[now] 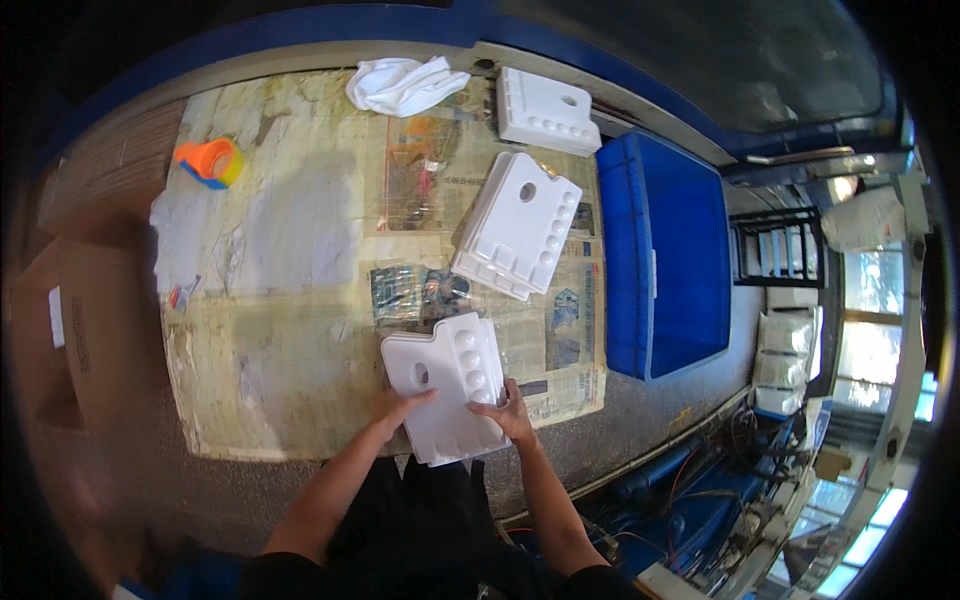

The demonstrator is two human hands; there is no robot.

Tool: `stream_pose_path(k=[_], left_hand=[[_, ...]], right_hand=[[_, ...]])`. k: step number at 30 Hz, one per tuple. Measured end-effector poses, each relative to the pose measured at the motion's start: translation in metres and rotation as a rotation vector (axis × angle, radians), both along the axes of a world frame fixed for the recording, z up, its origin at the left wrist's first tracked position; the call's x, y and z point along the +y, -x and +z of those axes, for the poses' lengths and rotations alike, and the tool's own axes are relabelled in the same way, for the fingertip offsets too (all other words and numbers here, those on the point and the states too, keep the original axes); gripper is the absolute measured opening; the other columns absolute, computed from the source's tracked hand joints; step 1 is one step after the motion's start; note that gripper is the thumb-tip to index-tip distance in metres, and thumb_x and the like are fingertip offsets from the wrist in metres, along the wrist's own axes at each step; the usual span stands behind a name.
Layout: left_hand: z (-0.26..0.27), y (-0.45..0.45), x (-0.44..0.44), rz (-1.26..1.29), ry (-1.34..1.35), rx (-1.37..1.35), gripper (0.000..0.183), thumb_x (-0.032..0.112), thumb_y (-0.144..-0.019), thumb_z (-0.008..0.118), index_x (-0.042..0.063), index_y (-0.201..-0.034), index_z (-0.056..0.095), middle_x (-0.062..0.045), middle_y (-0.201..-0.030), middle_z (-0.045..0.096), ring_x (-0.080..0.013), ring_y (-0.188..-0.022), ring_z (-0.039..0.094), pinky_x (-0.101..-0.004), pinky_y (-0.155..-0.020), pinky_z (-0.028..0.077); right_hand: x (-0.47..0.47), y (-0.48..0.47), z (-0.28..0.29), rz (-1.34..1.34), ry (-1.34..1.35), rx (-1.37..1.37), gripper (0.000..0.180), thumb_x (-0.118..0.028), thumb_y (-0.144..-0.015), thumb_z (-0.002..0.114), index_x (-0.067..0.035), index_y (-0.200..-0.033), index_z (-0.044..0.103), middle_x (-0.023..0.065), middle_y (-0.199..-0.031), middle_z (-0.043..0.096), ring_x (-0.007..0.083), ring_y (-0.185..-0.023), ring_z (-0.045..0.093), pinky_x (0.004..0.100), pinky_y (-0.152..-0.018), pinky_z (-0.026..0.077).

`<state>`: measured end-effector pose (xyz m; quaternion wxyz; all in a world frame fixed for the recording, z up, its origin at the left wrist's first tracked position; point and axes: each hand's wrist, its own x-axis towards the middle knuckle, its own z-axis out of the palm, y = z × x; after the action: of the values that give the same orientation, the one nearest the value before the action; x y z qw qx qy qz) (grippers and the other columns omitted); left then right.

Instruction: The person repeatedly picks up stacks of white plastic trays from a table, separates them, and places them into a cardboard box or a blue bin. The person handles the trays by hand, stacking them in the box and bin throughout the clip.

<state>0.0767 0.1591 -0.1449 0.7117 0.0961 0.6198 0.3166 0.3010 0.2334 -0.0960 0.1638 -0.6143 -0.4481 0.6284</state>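
Between my hands is a stack of white plastic paint palettes (442, 390), each with a thumb hole and a row of round wells. It is at the near edge of the table, its layers slightly out of line. My left hand (397, 411) grips the left side, thumb lying on the top palette. On the right side my right hand (510, 412) holds the edge, thumb on top; its other fingers are partly hidden. Farther up the table lies a second fanned stack of palettes (517, 225). A neater third stack (546, 112) sits at the far right corner.
A blue plastic bin (626, 255) stands at the table's right. At the back lies a white cloth (405, 86); an orange tape dispenser (214, 163) is at the far left. Cardboard boxes (105, 330) flank the left side. Newspaper (510, 352) covers part of the tabletop.
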Motion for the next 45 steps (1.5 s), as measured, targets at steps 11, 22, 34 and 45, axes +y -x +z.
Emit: stream_pose_path(k=[11,22,34,45], left_hand=[[0.093,-0.034,0.004,0.275,-0.738,0.252,0.071,0.009,-0.067,0.085,0.002,-0.127,0.049,-0.011,-0.122,0.058,-0.0204,-0.115,0.055,-0.0377,-0.099,0.045],[0.074,-0.047,0.090,-0.036,-0.669,0.536,0.077,0.025,-0.069,0.084,0.002,-0.130,0.044,-0.013,-0.124,0.056,-0.0209,-0.110,0.057,-0.0335,-0.088,0.050],[0.087,-0.003,0.377,-0.280,-0.167,0.329,0.057,0.033,-0.078,0.075,0.002,-0.122,0.058,-0.013,-0.111,0.064,-0.0239,-0.096,0.063,-0.0349,-0.085,0.050],[0.080,0.001,0.307,0.118,-0.398,0.258,0.077,0.013,-0.069,0.077,0.001,-0.135,0.039,-0.016,-0.117,0.058,-0.0275,-0.107,0.058,-0.0388,-0.087,0.050]], right_hand=[[0.076,-0.034,0.036,0.647,-0.669,0.207,0.093,-0.028,-0.062,0.089,0.003,-0.131,0.036,0.0165,-0.125,0.046,0.0278,-0.116,0.051,0.0375,-0.094,0.044],[0.117,-0.041,0.025,0.355,-0.512,0.282,0.078,-0.020,-0.059,0.090,-0.003,-0.124,0.049,0.0127,-0.116,0.060,0.0254,-0.111,0.057,0.0401,-0.093,0.047],[0.273,0.016,-0.001,-0.389,-0.205,0.194,0.075,-0.043,-0.069,0.081,0.003,-0.119,0.051,0.0234,-0.114,0.060,0.0307,-0.100,0.061,0.0398,-0.085,0.048],[0.235,0.015,0.018,-0.299,-0.607,0.233,0.096,-0.034,-0.059,0.090,0.005,-0.132,0.040,0.0256,-0.134,0.044,0.0326,-0.122,0.048,0.0391,-0.100,0.040]])
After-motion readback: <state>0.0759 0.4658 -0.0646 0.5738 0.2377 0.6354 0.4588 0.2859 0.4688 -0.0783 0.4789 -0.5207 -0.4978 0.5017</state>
